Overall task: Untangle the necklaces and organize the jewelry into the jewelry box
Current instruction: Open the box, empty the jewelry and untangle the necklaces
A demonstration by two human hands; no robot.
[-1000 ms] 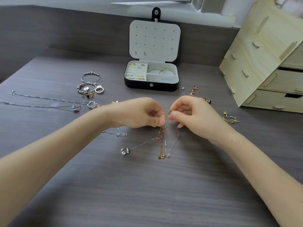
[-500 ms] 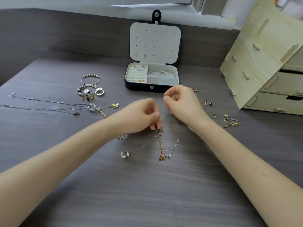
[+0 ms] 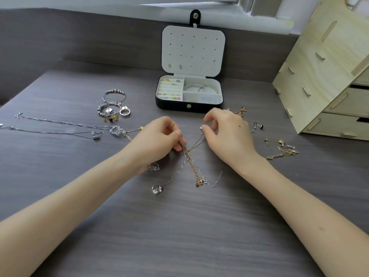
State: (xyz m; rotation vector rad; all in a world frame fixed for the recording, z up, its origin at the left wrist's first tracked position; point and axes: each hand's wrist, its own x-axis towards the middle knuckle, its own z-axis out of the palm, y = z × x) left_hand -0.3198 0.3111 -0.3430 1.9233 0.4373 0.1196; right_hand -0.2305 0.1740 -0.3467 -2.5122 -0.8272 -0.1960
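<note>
A knot of thin silver and gold necklace chains (image 3: 189, 156) lies mid-table between my hands. My left hand (image 3: 159, 136) pinches the bundle at its left side. My right hand (image 3: 225, 132) pinches one strand and holds it up and to the right, taut. Loose ends trail toward me: a silver pendant (image 3: 156, 189), a gold clasp end (image 3: 198, 181) and a silver extender chain (image 3: 215, 179). The open black jewelry box (image 3: 188, 105) stands behind, with rings, studs and bangles inside and earrings on its lid.
Two long silver necklaces (image 3: 60, 126) lie stretched at the left, beaded bracelets and a ring (image 3: 113, 106) behind them. Loose earrings (image 3: 258, 126) and a gold chain pile (image 3: 283, 151) sit at the right. A wooden drawer organizer (image 3: 329, 76) fills the far right.
My right hand has drawn a strand out of the knot, first lifting it toward the box, then moving right. My left hand keeps its pinch on the bundle.
</note>
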